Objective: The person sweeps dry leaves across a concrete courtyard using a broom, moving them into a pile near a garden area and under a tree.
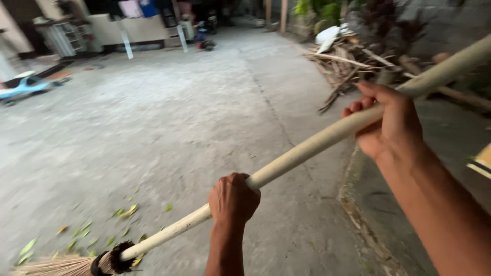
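Grey, weathered concrete [169, 117] made up the floor of an open yard that ran from the near foreground to a cluttered far end. Near the bottom middle of the view, the left hand [233, 198] was wrapped in a full fist round a long, pale cream broom handle [307, 148], knuckles up, with no finger spread. Higher and to the right, the right hand [389, 122] was also curled shut on the same handle, fingers folded over the top and the thumb behind it.

The handle's long axis slanted from the upper right, where it passed out of view, down to the lower left. The left hand was the lower one, nearer the working end; the right hand sat farther up the shaft. Below and left of the left hand the handle ended in a dark binding collar [115, 259] and a fan of tan straw bristles [51, 267], lying low against the ground at the near left corner.

Just beyond the bristles a scatter of small green and yellow fallen leaves [123, 212] lay on the concrete. Along the right ran a rough kerb edge [353, 204], and farther off on that side a heap of brown sticks and timber scraps [348, 71]. At the far left sat a small light-blue toy car [23, 86], with pale cabinets and stands [123, 30] behind it.
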